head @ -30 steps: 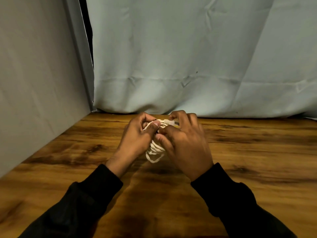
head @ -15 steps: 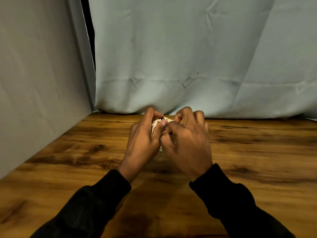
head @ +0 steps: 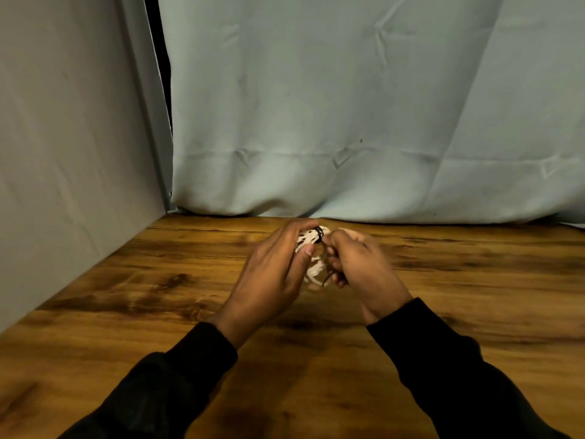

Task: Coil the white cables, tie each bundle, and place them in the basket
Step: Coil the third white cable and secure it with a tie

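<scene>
- We are holding the coiled white cable [head: 311,255] above the table [head: 158,280], near its far edge, between both hands.
- Our left hand [head: 272,274] is gripping the coil, thumb curled against it.
- Our right hand [head: 361,264] is pinching the black tie [head: 319,237] wrapped round the coil's top.

We see the brown wooden tabletop [head: 126,312] lying open to the left of the left hand [head: 269,280] and to the right of the right hand [head: 364,274], so either could slide outward there. A pale grey fabric curtain [head: 348,122] closes off the far edge just behind both hands. A plain grey side panel [head: 63,153] walls off the left. Between the hands, the coiled white cable bundle [head: 313,267] fills the narrow gap.
</scene>
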